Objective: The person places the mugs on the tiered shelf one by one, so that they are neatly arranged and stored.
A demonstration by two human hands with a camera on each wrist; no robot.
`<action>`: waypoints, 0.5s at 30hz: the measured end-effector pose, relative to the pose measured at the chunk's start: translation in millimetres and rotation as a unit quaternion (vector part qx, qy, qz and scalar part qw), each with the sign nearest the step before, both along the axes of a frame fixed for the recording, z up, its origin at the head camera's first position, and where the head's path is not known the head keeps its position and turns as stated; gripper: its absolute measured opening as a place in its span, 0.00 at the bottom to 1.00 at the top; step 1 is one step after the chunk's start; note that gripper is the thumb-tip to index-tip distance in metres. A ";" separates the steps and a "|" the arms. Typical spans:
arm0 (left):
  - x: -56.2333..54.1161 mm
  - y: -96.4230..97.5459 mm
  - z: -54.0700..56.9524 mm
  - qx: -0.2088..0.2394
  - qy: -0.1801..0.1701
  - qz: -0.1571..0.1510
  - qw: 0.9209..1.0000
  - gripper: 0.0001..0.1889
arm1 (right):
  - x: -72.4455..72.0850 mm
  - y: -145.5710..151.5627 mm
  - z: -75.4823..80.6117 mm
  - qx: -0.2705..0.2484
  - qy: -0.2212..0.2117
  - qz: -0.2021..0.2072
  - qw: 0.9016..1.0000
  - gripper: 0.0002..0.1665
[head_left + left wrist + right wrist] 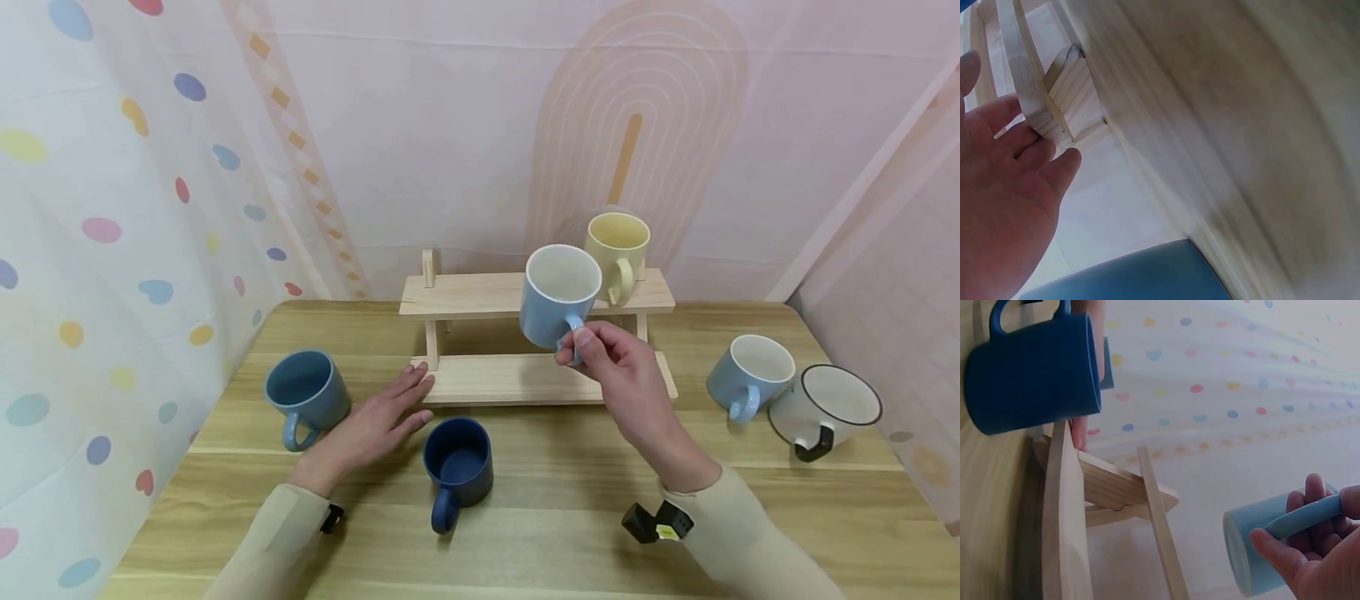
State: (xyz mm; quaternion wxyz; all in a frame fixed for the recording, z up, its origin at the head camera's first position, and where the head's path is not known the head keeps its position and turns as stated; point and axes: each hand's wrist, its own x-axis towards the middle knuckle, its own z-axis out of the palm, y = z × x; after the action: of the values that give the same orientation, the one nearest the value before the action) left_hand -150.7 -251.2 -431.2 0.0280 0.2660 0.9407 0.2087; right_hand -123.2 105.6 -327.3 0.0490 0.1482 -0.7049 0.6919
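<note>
hands apart. right hand (630, 383) pinches handle (1307, 517) of light-blue mug (555, 304), raised before upper shelf (472, 294) of wooden rack (432, 343), near yellow mug (609, 254) standing at shelf's right end. left hand (378, 425), fingers extended, touches left end of lower shelf (510, 380). navy mug (472, 483) on table (555, 533) before rack; teal mug (324, 400) beside left hand; second light-blue mug (727, 379) and black-rimmed white mug (806, 421) farther right.

A plain, pale cream, long cloth left sleeve (264, 542) and a matching right sleeve (746, 533) are leaving the left hand (375, 427) and right hand (628, 382) bare. A black wrist device (332, 518) is showing beside the left sleeve, while a boxy, black, two-part device (677, 517) bearing a yellow label (666, 532) is sitting by the right one.
</note>
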 end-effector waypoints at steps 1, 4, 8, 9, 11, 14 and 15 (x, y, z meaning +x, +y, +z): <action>0.1 0.1 0.2 0.000 0.000 0.000 1.000 0.33 | -1.6 -0.6 0.6 -0.001 0.003 -0.001 1.000 0.19; 0.6 0.3 1.1 -0.001 0.000 -0.001 1.000 0.33 | -6.3 -2.4 1.9 -0.007 0.010 -0.006 1.000 0.19; 0.7 0.3 1.4 -0.003 0.002 -0.003 1.000 0.33 | -13.5 -4.5 3.1 -0.008 0.018 -0.018 1.000 0.19; 0.6 0.2 1.3 -0.004 0.003 -0.003 1.000 0.33 | -15.5 -4.8 3.3 -0.007 0.019 -0.021 1.000 0.19; 0.3 0.2 1.0 -0.004 0.003 -0.004 1.000 0.33 | -19.6 -5.6 3.6 -0.006 0.022 -0.028 0.999 0.19; 0.1 -0.2 0.4 -0.004 0.004 -0.004 1.000 0.33 | -25.1 -6.3 3.8 0.003 0.025 -0.035 0.999 0.19; 0.0 -0.3 0.2 -0.004 0.005 -0.005 1.000 0.33 | -26.8 -6.6 3.8 0.003 0.026 -0.037 0.999 0.19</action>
State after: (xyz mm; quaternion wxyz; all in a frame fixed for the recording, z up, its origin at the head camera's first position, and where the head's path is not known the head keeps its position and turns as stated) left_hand -150.7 -251.5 -431.0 0.0255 0.2712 0.9405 0.2031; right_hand -150.0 99.0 -323.5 0.0921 0.1401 -0.7105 0.6835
